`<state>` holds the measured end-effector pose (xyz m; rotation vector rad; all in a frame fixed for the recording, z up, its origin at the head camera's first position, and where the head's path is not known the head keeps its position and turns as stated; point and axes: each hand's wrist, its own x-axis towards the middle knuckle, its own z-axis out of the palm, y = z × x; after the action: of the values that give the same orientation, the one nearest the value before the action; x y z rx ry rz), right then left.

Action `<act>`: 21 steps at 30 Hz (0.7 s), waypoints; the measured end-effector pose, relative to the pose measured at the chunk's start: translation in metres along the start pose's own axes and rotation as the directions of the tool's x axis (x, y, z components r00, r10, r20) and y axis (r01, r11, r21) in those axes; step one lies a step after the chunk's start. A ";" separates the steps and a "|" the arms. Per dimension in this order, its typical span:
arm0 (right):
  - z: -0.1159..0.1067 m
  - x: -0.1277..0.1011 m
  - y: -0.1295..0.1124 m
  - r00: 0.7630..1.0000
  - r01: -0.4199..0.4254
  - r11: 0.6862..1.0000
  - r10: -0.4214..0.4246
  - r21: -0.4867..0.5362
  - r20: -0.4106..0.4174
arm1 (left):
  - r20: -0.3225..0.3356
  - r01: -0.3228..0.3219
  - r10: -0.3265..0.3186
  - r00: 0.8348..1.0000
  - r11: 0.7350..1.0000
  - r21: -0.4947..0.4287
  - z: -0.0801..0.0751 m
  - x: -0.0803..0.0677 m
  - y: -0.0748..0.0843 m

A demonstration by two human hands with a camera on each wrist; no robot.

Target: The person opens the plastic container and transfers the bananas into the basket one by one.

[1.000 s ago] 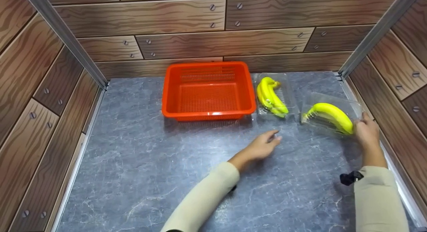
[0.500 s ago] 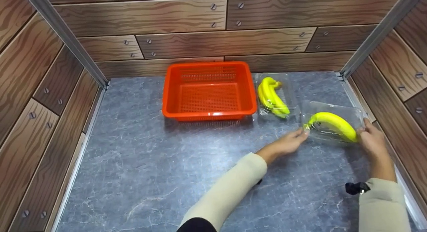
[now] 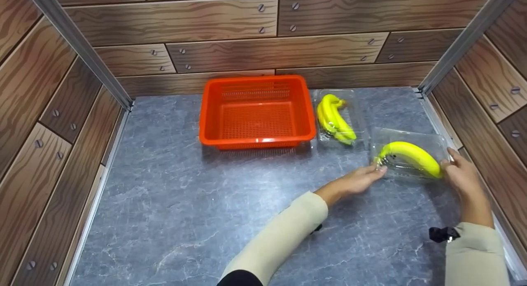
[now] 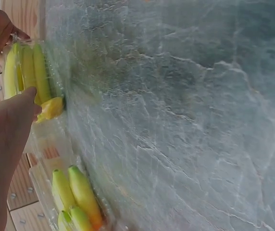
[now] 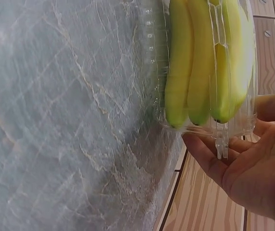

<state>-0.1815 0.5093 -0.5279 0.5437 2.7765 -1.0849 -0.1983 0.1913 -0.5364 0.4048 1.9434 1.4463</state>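
Observation:
A clear plastic box (image 3: 426, 138) holding a bunch of yellow bananas (image 3: 411, 153) sits between both hands at the right of the head view. At its left near corner, my left hand (image 3: 359, 180) pinches the edge, thumb in front. My right hand (image 3: 465, 175) grips the opposite end. The right wrist view shows several banana tips (image 5: 200, 106) inside the box, with fingers (image 5: 207, 159) curled under its end. In the left wrist view, my left hand (image 4: 10, 125) overlaps the stem end of the bananas (image 4: 29, 72).
Farther back lies a second clear box (image 3: 356, 113) with bananas (image 3: 335, 119), right beside a red-orange plastic basket (image 3: 257, 141) with nothing inside. Wood-patterned walls (image 3: 222, 20) enclose the grey marbled table (image 3: 173, 203) on three sides.
My left hand has moved right and taken hold of the box's left end. The box and right hand have shifted slightly nearer to me. The basket and the second box have stayed put.

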 end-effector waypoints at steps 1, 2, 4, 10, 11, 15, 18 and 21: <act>0.000 0.000 0.001 1.000 0.010 1.000 -0.010 -0.008 0.000 | 0.003 -0.003 0.003 1.000 1.000 0.000 0.000 -0.001 -0.001; -0.001 0.000 0.002 1.000 0.020 1.000 -0.019 -0.005 0.003 | 0.008 -0.001 0.001 1.000 1.000 -0.001 0.000 -0.003 -0.001; -0.003 0.000 0.004 0.999 0.033 0.999 -0.034 0.006 0.010 | 0.019 0.011 -0.011 1.000 1.000 -0.003 0.001 -0.006 -0.002; -0.006 -0.002 0.009 0.998 0.056 0.998 -0.057 0.041 0.028 | 0.079 0.029 -0.028 0.996 1.000 -0.012 0.004 -0.019 -0.002; -0.007 -0.002 0.010 0.998 0.061 0.997 -0.062 0.044 0.033 | 0.091 0.031 -0.030 0.995 0.999 -0.010 0.004 -0.021 -0.003; -0.007 -0.004 0.012 0.996 0.066 0.996 -0.070 0.067 0.057 | 0.129 0.040 -0.039 0.991 0.999 -0.001 0.005 -0.028 -0.004; -0.007 -0.006 0.013 0.994 0.075 0.994 -0.081 0.076 0.078 | 0.140 0.038 -0.039 0.989 0.999 0.012 0.006 -0.032 -0.006; -0.006 -0.010 0.012 0.990 0.078 0.994 -0.087 0.076 0.108 | 0.150 0.023 -0.027 0.988 0.999 0.026 0.007 -0.035 -0.009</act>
<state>-0.1678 0.5188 -0.5291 0.3663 2.6940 -1.1975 -0.1670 0.1720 -0.5338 0.4848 1.8406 1.3376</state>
